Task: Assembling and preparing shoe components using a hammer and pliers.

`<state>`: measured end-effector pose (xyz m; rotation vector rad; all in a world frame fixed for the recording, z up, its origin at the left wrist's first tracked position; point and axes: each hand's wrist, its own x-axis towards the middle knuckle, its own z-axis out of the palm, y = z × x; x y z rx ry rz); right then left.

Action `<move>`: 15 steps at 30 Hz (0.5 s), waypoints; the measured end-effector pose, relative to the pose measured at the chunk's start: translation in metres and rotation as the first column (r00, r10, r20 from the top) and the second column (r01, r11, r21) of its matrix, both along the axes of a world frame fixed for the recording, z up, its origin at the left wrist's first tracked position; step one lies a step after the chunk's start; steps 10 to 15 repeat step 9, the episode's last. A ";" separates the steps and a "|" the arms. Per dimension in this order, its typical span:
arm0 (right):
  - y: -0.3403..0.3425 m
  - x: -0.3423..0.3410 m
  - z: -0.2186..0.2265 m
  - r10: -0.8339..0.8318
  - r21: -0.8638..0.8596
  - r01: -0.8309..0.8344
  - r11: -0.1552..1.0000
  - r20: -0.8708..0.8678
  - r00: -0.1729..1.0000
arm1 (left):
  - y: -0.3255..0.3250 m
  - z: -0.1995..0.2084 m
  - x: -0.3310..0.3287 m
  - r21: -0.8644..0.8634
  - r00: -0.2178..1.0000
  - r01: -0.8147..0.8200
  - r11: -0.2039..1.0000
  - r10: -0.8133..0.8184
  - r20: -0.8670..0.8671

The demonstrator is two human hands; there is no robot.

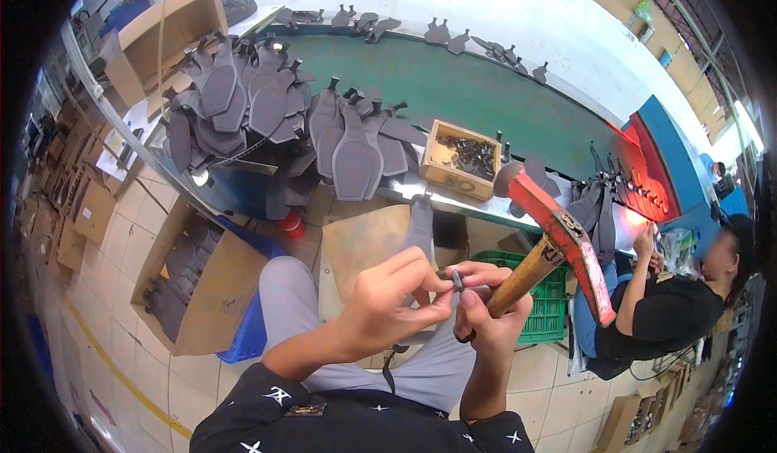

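Note:
My right hand is closed round the wooden handle of a hammer, whose worn red head rises up and to the right. Its thumb and forefinger also meet my left hand at a small dark clip-like piece. My left hand pinches that piece from the other side; much of it is hidden by the fingers. Just beyond the hands, a grey paddle-shaped piece with a narrow neck lies by a worn tan board between my knees.
Grey paddle-shaped pieces are heaped on the bench beside a green conveyor belt. A wooden box holds small dark parts. Cartons stand at left, a green crate at right. Another person works on the right.

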<state>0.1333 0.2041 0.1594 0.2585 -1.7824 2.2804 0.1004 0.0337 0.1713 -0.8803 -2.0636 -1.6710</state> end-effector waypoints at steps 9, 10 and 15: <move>0.006 -0.006 -0.014 0.055 0.097 -0.056 0.994 0.013 0.998 | -0.004 -0.010 -0.006 -0.157 0.968 -0.066 0.985 0.025 -0.252; 0.006 -0.006 -0.014 0.055 0.097 -0.056 0.994 0.013 0.998 | -0.004 -0.010 -0.006 -0.157 0.968 -0.066 0.985 0.025 -0.252; 0.006 -0.006 -0.014 0.055 0.097 -0.056 0.994 0.013 0.998 | -0.004 -0.010 -0.006 -0.157 0.968 -0.066 0.985 0.025 -0.252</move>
